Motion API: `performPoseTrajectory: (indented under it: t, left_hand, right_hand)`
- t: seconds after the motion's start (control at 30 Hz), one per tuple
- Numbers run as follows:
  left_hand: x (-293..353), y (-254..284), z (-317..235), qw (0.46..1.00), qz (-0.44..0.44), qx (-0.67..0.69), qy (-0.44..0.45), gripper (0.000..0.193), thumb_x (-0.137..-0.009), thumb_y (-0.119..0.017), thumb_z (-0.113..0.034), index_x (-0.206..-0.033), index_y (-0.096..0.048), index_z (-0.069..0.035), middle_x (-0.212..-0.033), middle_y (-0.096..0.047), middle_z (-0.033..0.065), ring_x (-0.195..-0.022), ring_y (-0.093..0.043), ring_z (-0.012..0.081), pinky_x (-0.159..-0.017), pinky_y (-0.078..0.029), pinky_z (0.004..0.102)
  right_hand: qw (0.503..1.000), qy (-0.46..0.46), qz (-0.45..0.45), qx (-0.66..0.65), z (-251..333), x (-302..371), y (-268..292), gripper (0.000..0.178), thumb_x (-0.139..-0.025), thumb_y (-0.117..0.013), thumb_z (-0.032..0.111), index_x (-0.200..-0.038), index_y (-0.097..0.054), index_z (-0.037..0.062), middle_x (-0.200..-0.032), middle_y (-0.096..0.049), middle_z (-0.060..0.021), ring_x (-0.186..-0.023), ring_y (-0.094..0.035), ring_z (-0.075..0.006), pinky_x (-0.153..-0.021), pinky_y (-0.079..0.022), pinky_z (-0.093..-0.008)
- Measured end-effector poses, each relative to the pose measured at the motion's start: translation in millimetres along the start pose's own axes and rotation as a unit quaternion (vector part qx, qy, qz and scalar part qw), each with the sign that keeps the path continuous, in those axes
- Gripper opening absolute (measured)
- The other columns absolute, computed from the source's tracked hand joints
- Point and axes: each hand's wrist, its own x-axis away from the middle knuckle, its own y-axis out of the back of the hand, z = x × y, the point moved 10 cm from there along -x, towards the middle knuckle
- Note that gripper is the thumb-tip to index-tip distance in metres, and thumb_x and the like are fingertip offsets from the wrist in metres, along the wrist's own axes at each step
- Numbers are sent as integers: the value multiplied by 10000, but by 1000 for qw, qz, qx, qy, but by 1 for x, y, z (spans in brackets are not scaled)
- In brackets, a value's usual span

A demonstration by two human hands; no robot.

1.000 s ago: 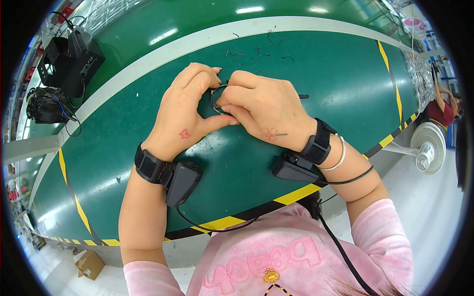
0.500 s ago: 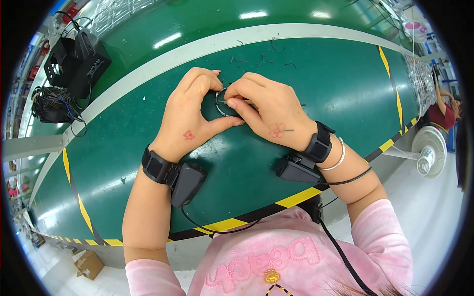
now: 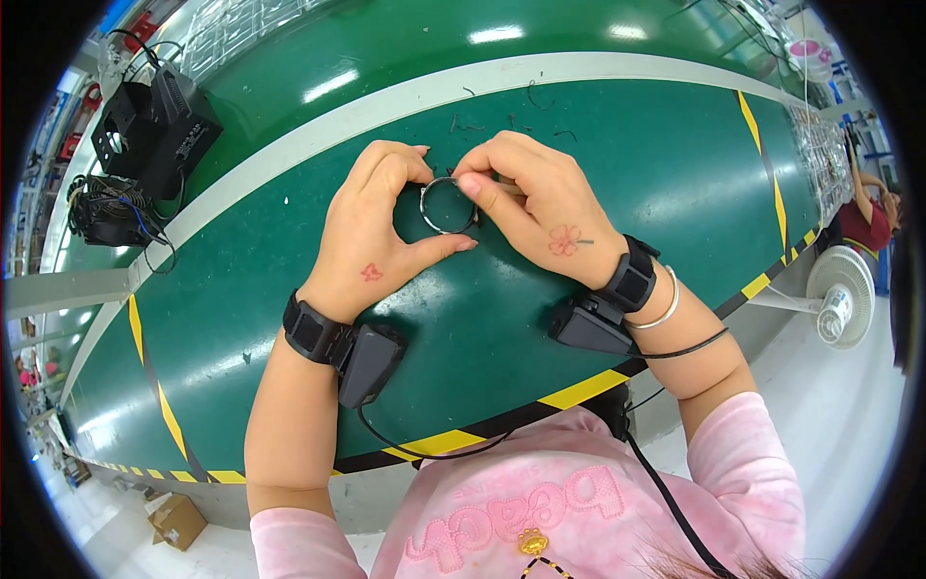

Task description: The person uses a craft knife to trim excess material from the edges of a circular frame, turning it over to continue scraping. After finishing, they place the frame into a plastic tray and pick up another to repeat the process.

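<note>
A thin, shiny ring [image 3: 431,225], dark with bright edges, is held just above or on the green table between my hands. My left hand [image 3: 371,217] curves round its left side, with fingertips at the upper left edge and the thumb along the bottom. My right hand [image 3: 545,207] is closed in a pinch, thumb and forefinger at the ring's upper right edge. A slender tan piece shows under the right fingers; its kind is hidden. Black straps with box-shaped devices [image 3: 371,362] sit on both wrists.
Several thin black scraps [image 3: 470,126] lie beyond my hands on the green table [image 3: 637,222]. Black equipment [image 3: 154,135] and coiled cable [image 3: 101,209] are at the far left. A white fan [image 3: 837,297] and another person [image 3: 865,222] are at the right.
My right fingers have moved from inside the ring to its upper right edge, shifting slightly right, so more of the ring shows. My left hand keeps its hold.
</note>
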Motion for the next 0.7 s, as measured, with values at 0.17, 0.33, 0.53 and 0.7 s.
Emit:
performPoseTrajectory:
  t: [0.17, 0.33, 0.53, 0.7]
  left_hand:
    - [1, -3, 0, 1000, -17, 0, -15, 517, -654, -939, -87, -1036, -594, -38, -1111, -619, 128, -1173, -668, 336, -892, -589, 403]
    - [2, 1, -6, 998, -44, -10, -37, 494, -651, -895, -43, -1036, -586, -38, -1108, -614, 127, -1137, -670, 329, -853, -593, 392]
    - [1, 0, -12, 996, -57, -8, -63, 529, -636, -917, -51, -1044, -581, -44, -1104, -614, 125, -1110, -669, 324, -828, -588, 392]
    - [0, -1, -11, 997, -55, -7, -60, 567, -624, -958, -97, -1043, -579, -46, -1115, -619, 129, -1104, -667, 322, -825, -583, 388]
  right_hand:
    - [998, 48, 8, 45, 19, 2, -10, 193, -876, -854, 162, -989, -732, 65, -866, -666, -71, -700, -656, -214, -603, -520, -320]
    - [995, 35, 5, 96, 20, 4, -17, 220, -802, -898, 198, -924, -747, 96, -794, -665, -58, -675, -650, -243, -588, -515, -346]
    - [993, 65, -12, 100, 20, 4, -16, 171, -802, -866, 127, -900, -733, 88, -769, -663, -55, -654, -641, -248, -567, -503, -354]
    - [995, 62, -34, 72, 24, 3, -11, 145, -807, -832, 74, -883, -708, 68, -754, -643, -62, -639, -628, -250, -564, -496, -346]
